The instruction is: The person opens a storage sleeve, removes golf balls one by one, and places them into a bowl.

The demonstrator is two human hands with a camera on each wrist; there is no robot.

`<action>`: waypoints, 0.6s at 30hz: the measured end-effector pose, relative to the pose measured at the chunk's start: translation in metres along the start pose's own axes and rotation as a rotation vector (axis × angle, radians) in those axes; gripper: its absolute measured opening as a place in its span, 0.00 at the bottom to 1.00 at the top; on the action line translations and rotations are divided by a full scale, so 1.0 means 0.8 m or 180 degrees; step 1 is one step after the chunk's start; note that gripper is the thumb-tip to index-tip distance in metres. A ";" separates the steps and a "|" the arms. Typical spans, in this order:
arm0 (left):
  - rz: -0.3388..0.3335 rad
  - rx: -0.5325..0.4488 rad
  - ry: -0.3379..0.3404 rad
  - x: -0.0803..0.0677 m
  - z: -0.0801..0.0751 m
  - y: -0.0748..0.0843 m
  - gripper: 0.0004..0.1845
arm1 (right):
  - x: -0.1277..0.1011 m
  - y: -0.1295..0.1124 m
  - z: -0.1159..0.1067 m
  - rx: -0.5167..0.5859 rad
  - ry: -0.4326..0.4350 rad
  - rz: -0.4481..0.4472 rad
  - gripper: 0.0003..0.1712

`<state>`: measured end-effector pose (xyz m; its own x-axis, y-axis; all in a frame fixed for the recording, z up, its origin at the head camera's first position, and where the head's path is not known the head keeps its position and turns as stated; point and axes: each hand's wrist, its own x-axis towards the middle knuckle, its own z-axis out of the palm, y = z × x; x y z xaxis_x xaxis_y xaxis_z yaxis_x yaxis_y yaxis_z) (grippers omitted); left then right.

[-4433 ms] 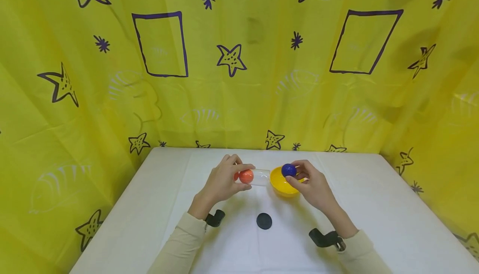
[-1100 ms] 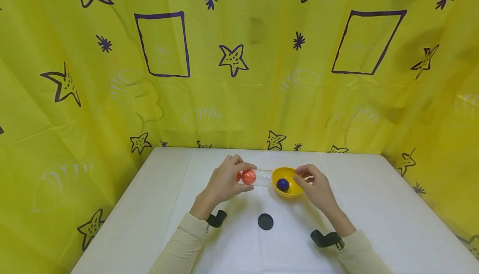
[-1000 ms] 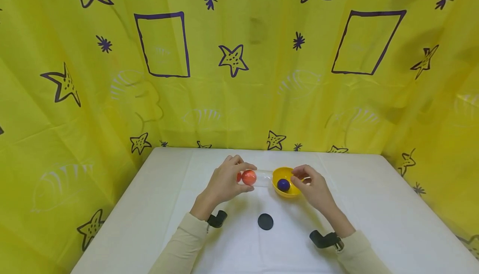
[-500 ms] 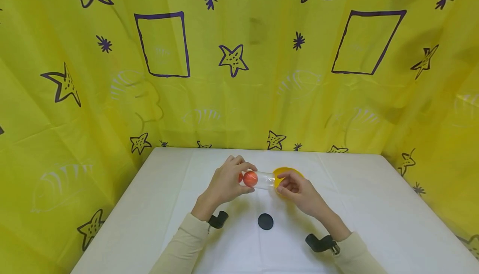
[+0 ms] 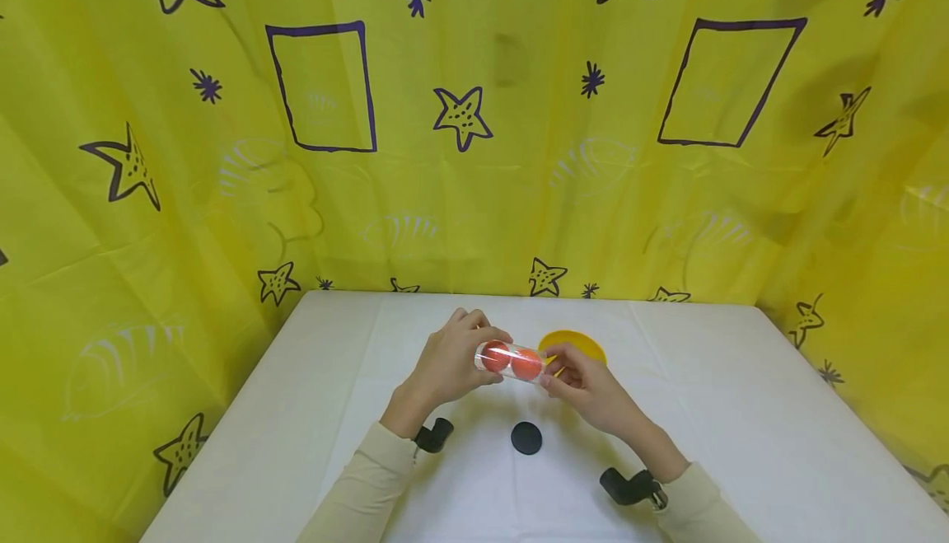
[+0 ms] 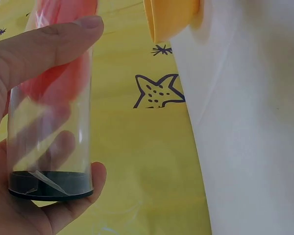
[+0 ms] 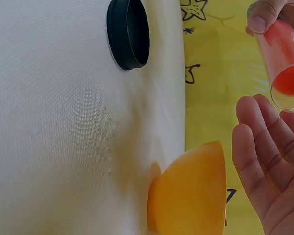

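Observation:
My left hand (image 5: 474, 355) grips a clear plastic tube (image 5: 511, 362) lying sideways above the table, thumb (image 6: 44, 44) across its wall. Two orange balls (image 5: 526, 364) sit inside it, one near the open right end. The tube's black bottom (image 6: 49, 183) rests against my left fingers. My right hand (image 5: 558, 368) is at the tube's open mouth with straight fingers (image 7: 264, 156) and holds nothing. A yellow bowl (image 5: 574, 340) stands on the table just behind my right hand; its inside is hidden.
A black round cap (image 5: 525, 437) lies on the white table (image 5: 741, 411) in front of my hands, also seen as the cap (image 7: 129, 33) in the right wrist view. Yellow star-printed cloth (image 5: 474, 156) closes off the back and both sides.
My right hand left the yellow bowl and came to the tube's open end. The orange balls have shifted toward that end. The blue ball seen in the bowl is out of sight.

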<state>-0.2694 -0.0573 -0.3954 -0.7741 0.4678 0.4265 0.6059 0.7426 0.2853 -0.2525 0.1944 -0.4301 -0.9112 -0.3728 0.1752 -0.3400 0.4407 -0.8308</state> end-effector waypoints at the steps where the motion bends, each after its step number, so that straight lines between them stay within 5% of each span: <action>1: 0.0007 -0.0004 0.0009 0.000 0.001 -0.001 0.25 | 0.000 0.000 0.000 -0.0002 -0.0005 -0.0012 0.21; 18: -0.0002 -0.0065 0.0107 0.000 0.006 -0.008 0.26 | 0.002 0.002 -0.008 0.0046 0.0040 -0.0130 0.23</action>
<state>-0.2744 -0.0600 -0.4012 -0.7682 0.4506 0.4549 0.6093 0.7328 0.3030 -0.2559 0.1994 -0.4280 -0.8996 -0.3799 0.2156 -0.3736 0.4134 -0.8304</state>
